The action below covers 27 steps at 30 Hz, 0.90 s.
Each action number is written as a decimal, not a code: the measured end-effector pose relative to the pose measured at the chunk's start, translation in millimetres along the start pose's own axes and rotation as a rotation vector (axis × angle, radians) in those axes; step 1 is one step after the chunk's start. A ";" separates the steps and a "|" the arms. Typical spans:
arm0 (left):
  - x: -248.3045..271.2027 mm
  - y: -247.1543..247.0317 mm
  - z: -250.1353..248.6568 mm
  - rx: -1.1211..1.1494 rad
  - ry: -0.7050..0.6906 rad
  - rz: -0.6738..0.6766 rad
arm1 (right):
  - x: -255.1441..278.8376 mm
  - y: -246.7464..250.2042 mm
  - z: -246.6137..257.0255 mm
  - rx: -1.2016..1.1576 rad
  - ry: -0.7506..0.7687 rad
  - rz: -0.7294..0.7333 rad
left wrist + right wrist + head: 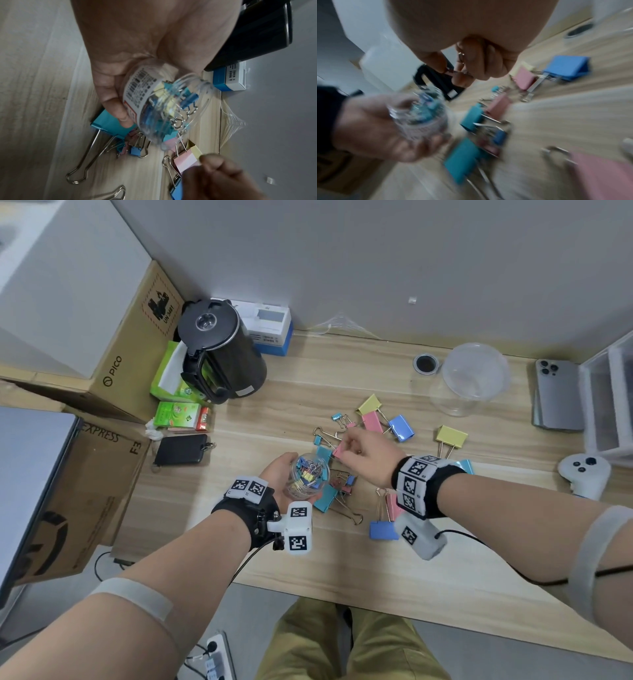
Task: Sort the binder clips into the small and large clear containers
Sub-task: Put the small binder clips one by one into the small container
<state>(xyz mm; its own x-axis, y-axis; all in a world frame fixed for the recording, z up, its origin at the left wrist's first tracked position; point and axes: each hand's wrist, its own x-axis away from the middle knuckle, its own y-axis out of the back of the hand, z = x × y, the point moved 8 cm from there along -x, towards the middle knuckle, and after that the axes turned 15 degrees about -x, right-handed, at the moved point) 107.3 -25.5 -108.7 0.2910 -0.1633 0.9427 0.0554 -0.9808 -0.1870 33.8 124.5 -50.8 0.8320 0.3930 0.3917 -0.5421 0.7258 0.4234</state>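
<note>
Head view, small container [307,478] (clips inside), large container [474,376]

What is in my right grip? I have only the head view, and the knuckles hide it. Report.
Observer: The right wrist view shows the right hand pinching a small pinkish binder clip between thumb and finger. The picture is blurred.
Operator: Now check the side of the small container.
Observer: The left wrist view shows a white barcode label wrapped round the small clear container. The left hand is curled round it.
</note>
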 end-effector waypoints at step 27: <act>14.9 -10.2 -12.4 0.071 -0.040 -0.018 | -9.8 15.8 54.4 -0.166 0.160 -0.152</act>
<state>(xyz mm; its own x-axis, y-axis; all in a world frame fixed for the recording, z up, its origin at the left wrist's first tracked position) 99.2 -19.2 -89.3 0.3277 -0.1397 0.9344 0.1277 -0.9734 -0.1903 10.6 101.4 -3.5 0.9173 0.3473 0.1945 -0.3943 0.8604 0.3228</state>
